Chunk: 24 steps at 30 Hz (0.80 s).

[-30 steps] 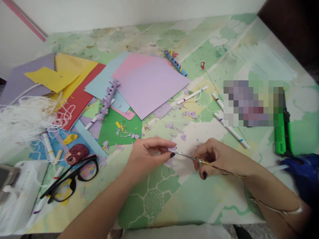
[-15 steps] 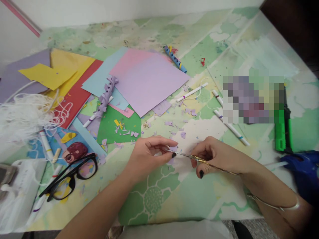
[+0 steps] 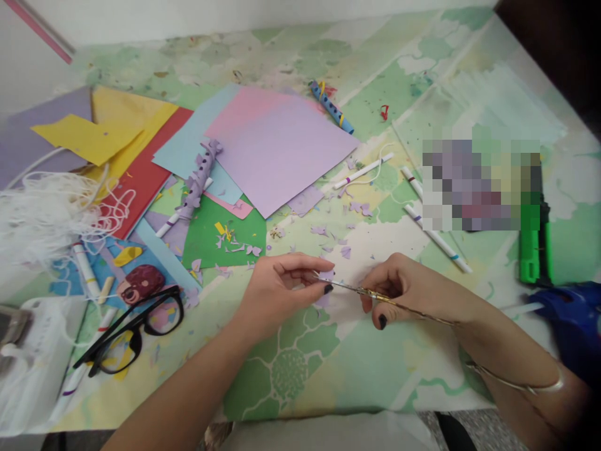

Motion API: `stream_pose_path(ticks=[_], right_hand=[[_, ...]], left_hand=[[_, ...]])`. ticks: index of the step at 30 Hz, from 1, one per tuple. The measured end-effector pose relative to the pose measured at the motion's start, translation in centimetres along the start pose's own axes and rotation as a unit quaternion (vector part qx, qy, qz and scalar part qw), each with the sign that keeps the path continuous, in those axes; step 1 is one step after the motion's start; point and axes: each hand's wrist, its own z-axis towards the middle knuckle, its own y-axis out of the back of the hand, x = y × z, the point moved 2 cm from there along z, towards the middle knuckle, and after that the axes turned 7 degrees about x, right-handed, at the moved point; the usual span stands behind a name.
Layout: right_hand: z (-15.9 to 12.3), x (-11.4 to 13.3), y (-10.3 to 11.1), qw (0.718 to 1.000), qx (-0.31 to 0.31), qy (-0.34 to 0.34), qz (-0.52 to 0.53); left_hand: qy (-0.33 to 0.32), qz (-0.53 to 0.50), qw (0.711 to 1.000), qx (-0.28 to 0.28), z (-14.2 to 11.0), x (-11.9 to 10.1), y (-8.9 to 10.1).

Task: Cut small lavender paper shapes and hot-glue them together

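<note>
My right hand [image 3: 399, 291] is closed round the handles of a pair of scissors [image 3: 370, 293], whose gold-coloured handles run back along the wrist. The silver blades point left, at a small piece of purple paper [image 3: 327, 275]. My left hand [image 3: 291, 288] pinches that paper between thumb and fingertips. The blades lie at the paper, close to the left thumb; whether they are apart there is too fine to tell. Below and behind the hands, purple paper scraps [image 3: 345, 252] are scattered on the patterned tablecloth [image 3: 291, 369].
Stacked coloured sheets [image 3: 282, 150] lie ahead, with a purple paper-wrapped marker [image 3: 200, 178]. At left are tangled white string [image 3: 42, 207], black glasses [image 3: 136, 335] and a white device [image 3: 42, 357]. Markers [image 3: 436, 238], a green tool [image 3: 530, 250] and a blue object [image 3: 573, 326] lie right.
The purple paper between the left fingertips shows a little more above the scissor blades. Both hands keep nearly the same place, and the view has shifted slightly.
</note>
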Motion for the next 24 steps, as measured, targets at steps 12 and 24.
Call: stream_pose_path(ticks=[12, 24], right_hand=[[-0.4, 0.2, 0.3, 0.995, -0.073, 0.023, 0.063], [1.2, 1.5, -2.4, 0.919, -0.284, 0.180, 0.206]], left_hand=[[-0.090, 0.035, 0.987, -0.126, -0.4, -0.6, 0.5], [-0.261, 0.230, 0.926, -0.147, -1.8, -0.4, -1.5]])
